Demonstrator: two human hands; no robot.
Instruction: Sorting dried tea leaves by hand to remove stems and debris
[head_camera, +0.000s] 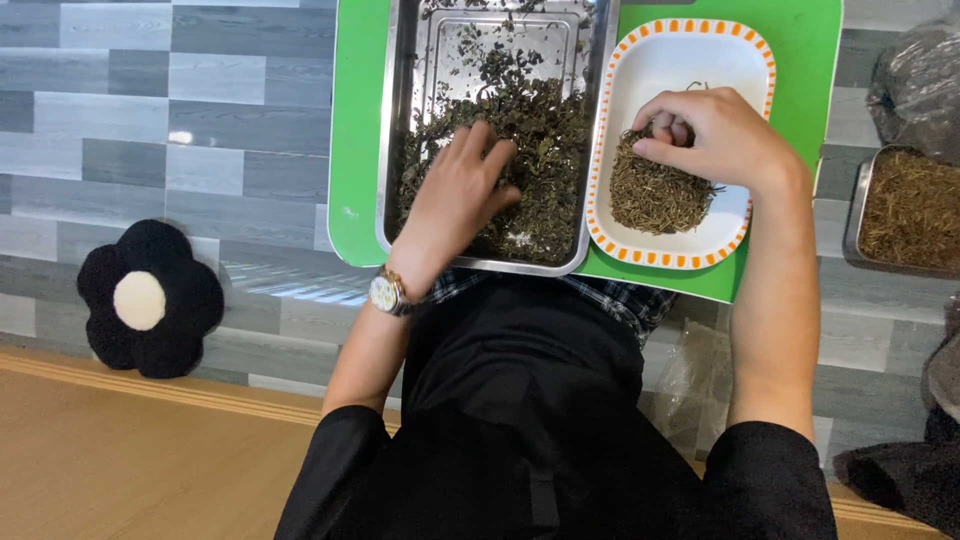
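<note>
The scene is lit evenly and brightly from above, and no strong cast shadows are seen. A pale sheen is reflected on the grey floor planks (250, 270) at about 8 o'clock of the green board (355, 150). Glare is caught on the bare bottom of the metal tray (455, 50) toward 12 o'clock. The white dish (665, 70) is rendered close to overexposed. Focus is held sharp at the centre; slight softness is noticed toward the lower edge, at 6 o'clock.
</note>
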